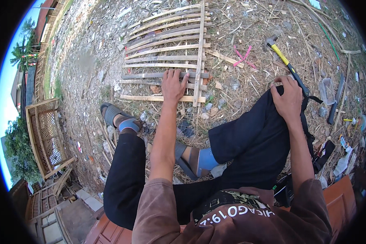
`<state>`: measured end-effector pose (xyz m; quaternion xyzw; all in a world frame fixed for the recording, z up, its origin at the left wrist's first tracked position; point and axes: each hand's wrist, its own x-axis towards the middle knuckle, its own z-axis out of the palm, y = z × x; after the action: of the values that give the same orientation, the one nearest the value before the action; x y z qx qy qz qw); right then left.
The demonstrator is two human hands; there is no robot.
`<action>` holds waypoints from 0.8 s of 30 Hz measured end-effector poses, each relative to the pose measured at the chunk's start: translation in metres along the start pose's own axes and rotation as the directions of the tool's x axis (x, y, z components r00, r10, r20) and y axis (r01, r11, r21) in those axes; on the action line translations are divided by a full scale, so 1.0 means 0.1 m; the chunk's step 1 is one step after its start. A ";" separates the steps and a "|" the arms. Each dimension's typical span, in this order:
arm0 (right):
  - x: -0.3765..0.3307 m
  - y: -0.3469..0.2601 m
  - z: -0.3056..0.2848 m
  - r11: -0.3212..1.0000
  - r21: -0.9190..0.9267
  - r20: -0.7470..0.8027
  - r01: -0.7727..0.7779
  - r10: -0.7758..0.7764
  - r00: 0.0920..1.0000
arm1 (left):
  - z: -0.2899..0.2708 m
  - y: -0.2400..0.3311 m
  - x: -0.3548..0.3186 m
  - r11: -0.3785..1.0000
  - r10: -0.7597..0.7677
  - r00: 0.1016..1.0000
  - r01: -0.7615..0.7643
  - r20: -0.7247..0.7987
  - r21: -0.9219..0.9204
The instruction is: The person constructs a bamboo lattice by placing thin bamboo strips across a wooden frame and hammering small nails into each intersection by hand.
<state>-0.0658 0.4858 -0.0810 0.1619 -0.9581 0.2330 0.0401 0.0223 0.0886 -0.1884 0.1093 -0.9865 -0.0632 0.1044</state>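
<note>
On the ground in front of me lies a slatted wooden panel (165, 48), made of several thin, slightly bowed slats crossed by an upright strip near its right end. My left hand (174, 85) is closed over a greyish slat (144, 76) in its lower part, the thumb beside the upright strip (200, 53). The fingers' undersides are hidden. My right hand (288, 97) rests on my bent right knee, fingers loosely apart, holding nothing. Just beyond it lies a hammer (281, 56) with a yellow and black handle.
Right of the hammer are a clear plastic container (327, 91) and a long dark blade (336, 97). Pink string (243, 57) lies beside the panel. Dry grass, stones and litter cover the ground. A lattice frame (46, 138) stands far left; a reddish-brown panelled board (340, 203) is beneath me.
</note>
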 end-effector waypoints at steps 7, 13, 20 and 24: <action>0.01 0.00 0.02 1.000 -0.016 -0.007 -0.006 0.006 1.000 | -0.02 -0.01 -0.08 0.991 -0.003 0.988 -0.019 -0.157 -0.134; 0.02 -0.04 0.00 1.000 0.007 0.013 -0.024 0.024 1.000 | -0.18 -0.17 -0.55 0.988 0.122 0.993 -0.120 0.008 -0.099; 0.03 -0.05 0.02 0.999 -0.005 0.040 -0.041 0.041 0.998 | -0.03 -0.25 -0.56 0.980 0.183 0.977 -0.191 -0.112 -0.062; 0.05 -0.04 0.02 0.998 -0.031 0.060 -0.052 0.054 0.997 | -0.06 -0.22 -0.52 0.980 0.172 0.981 -0.179 -0.089 -0.086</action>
<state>-0.0694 0.4798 -0.0799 0.1428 -0.9662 0.2147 0.0073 0.0781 0.0785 -0.1964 0.0193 -0.9832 -0.0954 0.1547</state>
